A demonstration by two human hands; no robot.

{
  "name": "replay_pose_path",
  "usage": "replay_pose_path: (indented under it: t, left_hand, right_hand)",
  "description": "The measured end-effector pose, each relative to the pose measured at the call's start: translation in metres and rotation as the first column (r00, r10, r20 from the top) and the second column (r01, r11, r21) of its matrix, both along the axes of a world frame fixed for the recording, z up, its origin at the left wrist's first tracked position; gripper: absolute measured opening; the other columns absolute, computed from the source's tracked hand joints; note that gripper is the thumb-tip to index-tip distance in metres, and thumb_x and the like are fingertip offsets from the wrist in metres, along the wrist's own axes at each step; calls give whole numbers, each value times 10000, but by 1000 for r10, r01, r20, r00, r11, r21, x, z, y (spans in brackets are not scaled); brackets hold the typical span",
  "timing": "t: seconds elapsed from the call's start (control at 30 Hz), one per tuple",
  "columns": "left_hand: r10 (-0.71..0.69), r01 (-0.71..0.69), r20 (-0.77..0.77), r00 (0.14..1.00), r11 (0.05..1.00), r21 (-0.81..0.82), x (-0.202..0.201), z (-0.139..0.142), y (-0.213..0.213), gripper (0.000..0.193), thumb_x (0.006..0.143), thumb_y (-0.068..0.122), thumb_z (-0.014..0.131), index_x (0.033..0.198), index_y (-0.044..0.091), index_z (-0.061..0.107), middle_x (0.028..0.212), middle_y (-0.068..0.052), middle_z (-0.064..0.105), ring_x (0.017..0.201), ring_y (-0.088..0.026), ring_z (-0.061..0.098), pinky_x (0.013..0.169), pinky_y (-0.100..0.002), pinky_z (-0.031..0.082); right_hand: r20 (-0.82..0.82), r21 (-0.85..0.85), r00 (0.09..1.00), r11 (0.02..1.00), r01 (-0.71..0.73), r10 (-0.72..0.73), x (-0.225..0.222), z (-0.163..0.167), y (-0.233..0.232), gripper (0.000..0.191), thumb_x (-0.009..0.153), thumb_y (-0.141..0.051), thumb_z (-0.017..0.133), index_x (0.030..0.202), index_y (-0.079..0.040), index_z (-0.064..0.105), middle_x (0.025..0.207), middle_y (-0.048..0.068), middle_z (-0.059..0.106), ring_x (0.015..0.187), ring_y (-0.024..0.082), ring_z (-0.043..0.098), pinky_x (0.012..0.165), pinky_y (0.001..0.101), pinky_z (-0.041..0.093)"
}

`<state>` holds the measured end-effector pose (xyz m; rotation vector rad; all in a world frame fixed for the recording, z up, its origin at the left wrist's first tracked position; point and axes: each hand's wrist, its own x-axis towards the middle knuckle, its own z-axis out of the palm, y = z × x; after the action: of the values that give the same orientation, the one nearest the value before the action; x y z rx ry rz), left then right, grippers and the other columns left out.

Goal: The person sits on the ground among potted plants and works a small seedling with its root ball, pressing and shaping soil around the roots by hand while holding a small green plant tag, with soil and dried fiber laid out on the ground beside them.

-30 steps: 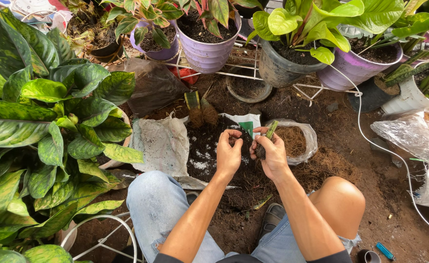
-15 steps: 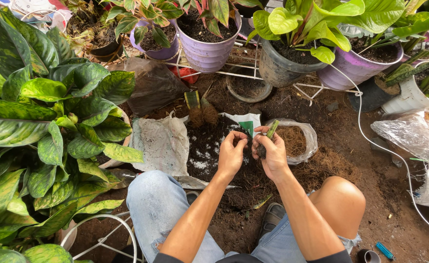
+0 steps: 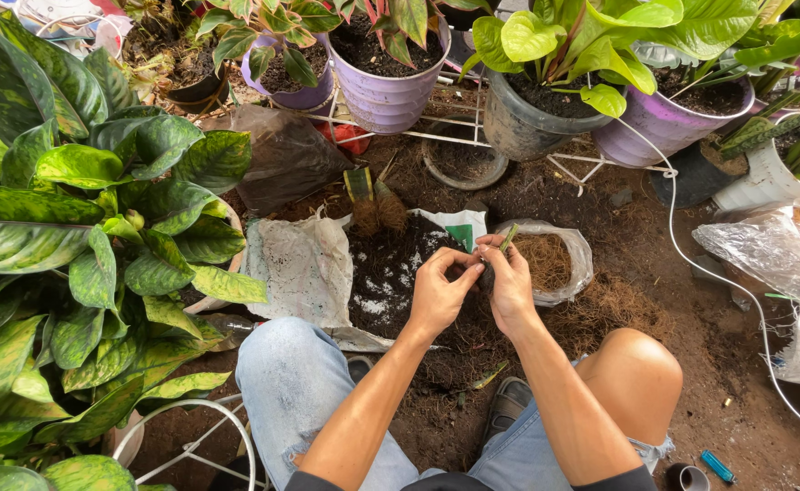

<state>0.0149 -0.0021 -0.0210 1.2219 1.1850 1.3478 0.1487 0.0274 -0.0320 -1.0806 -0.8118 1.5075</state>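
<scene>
Open soil bag lies at centre, coconut fibre bag at its 3 o'clock. Above them, left hand and right hand together pinch a small plant cutting, fingers closed narrowly.

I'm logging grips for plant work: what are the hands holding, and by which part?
Both hands, left hand and right hand, pinch a small plant cutting at its dark lower end; its green tip sticks up.

Both forearms extend forward from the body and converge. The left hand and right hand meet at the fingertips, fingers curled inward in a pinching pose, knuckles upward, wrists slightly bent between the raised knees.
</scene>
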Motion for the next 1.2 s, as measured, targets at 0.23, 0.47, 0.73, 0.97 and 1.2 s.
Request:
replay_pose_path:
  t: [0.23,0.47,0.73,0.97,1.2]
  left_hand:
    - [19,-20,-73,997,1000,-10,-1,11,-2,146,943,126,703,960,-20,710,901,-48,687,736,-109,614,650,-295,489]
    - [-56,83,-277,959,993,89,-2,12,-3,142,1032,109,557,1036,-30,586,925,-121,619,759,-183,588,695,-359,480]
    - [-105,102,-167,980,994,-32,1,6,-1,138,1055,113,494,1013,-11,537,889,-108,585,697,-174,567,646,-363,489]
    - [-38,34,-128,991,999,-30,-1,10,0,153,1060,136,525,1036,-7,572,825,-100,630,690,-145,552,635,-339,481]
    - [16,7,-215,977,994,106,-1,10,-1,185,941,149,691,1016,-20,691,936,-86,682,723,-156,597,621,-329,476]
  right_hand:
    - [29,-1,1000,1000,10,-10,0,-2,1,137,981,-115,604,1091,-39,639,986,40,635,954,114,574,869,296,480]
    - [37,5,999,1000,-9,9,0,-4,0,141,980,-115,604,1095,-39,633,958,40,653,933,118,586,885,301,479]
    - [46,11,999,1000,-12,11,-2,0,0,149,967,-112,620,1099,-44,628,975,24,658,949,104,587,885,291,483]
    - [22,-87,1000,996,-12,14,-1,10,-2,142,965,-137,598,1092,-78,618,948,17,642,869,123,575,656,319,461]
    - [16,9,1000,1000,18,-18,1,2,1,137,975,-101,614,1096,-40,631,994,28,650,956,106,596,852,274,499]
